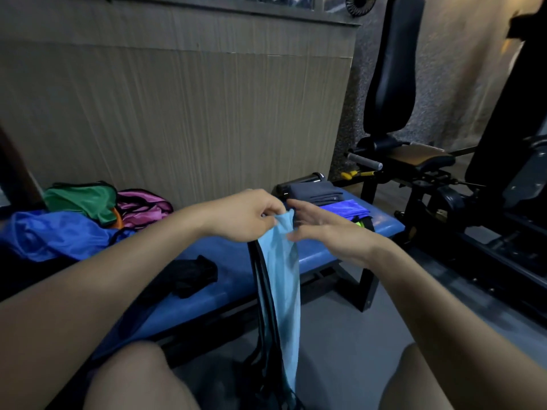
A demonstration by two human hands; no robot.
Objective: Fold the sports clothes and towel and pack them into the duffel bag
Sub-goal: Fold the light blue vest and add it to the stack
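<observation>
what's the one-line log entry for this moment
left hand: pinching light blue garment top | right hand: open beside it | garment: hanging unfolded | bench: folded stack

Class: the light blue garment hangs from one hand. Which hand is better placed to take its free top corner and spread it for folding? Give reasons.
Right. The left hand already pinches the light blue garment at its top, so its grip is taken. The right hand is open, fingers beside the top edge.

Both arms reach forward, bare forearms converging at centre. Left hand (245, 216) curled, fingers pinching the top of a light blue garment (281, 279). Right hand (322, 229) just beside it, fingers loosely spread, thumb touching the cloth.
</observation>
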